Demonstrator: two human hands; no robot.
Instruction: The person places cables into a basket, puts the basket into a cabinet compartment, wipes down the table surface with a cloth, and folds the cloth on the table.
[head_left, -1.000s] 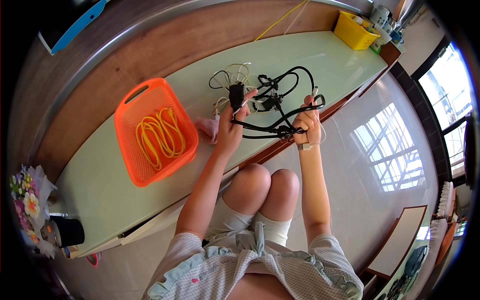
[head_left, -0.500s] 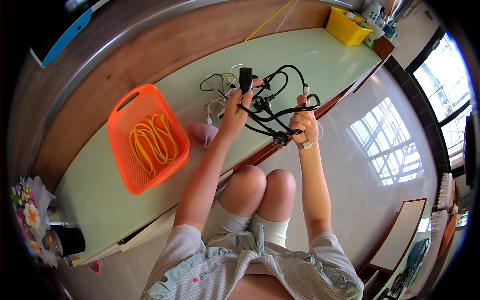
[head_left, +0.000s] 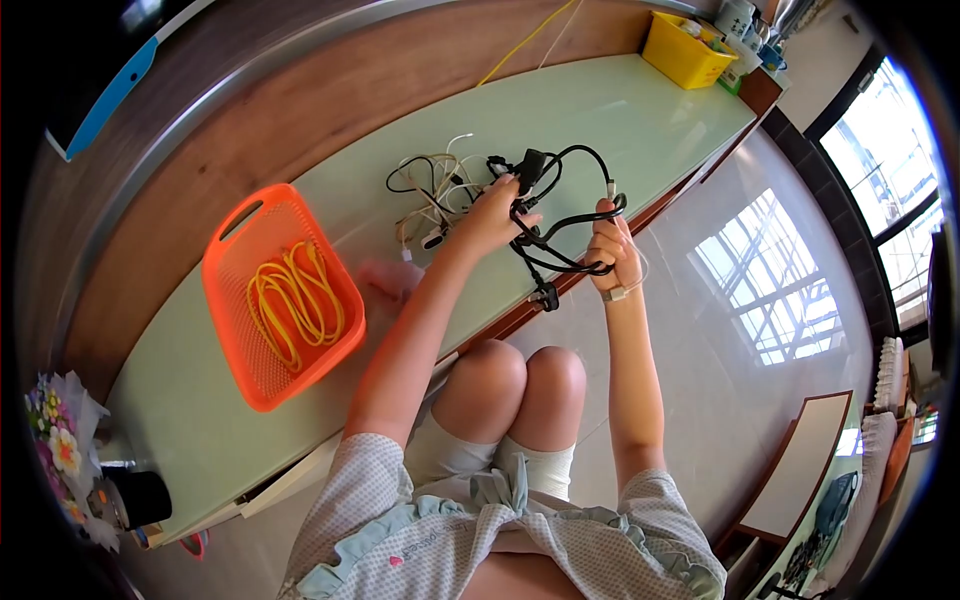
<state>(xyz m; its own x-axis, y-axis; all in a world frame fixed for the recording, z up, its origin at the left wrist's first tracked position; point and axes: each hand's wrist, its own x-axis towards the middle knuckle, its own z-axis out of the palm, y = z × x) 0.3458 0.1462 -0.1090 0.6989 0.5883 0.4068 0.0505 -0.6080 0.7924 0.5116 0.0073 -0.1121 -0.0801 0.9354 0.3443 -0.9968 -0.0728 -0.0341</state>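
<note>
A tangled black power cable (head_left: pixel 556 237) stretches between my two hands above the front edge of the table. My left hand (head_left: pixel 493 215) is closed on the cable near its thick black connector (head_left: pixel 531 168). My right hand (head_left: pixel 612 252) grips other loops of the cable, with a small pale connector (head_left: pixel 611 188) just above its fingers. A black plug (head_left: pixel 545 295) dangles below the loops. Behind my left hand, a heap of thin white and black cords (head_left: pixel 432 190) lies on the table. Part of the tangle is hidden by my left fingers.
To the left, an orange basket (head_left: pixel 222 330) holds a coiled yellow cable (head_left: pixel 292 310). A pinkish item (head_left: pixel 385 277) lies beside it, partly behind my left forearm. A yellow bin (head_left: pixel 685 55) stands at the far end of the green table (head_left: pixel 590 90). Flowers (head_left: pixel 65 450) are at the lower left.
My left hand has moved right, closer to my right hand, and the connector has tipped over from upright. The black plug hangs lower and further left. My right hand stays about in place.
</note>
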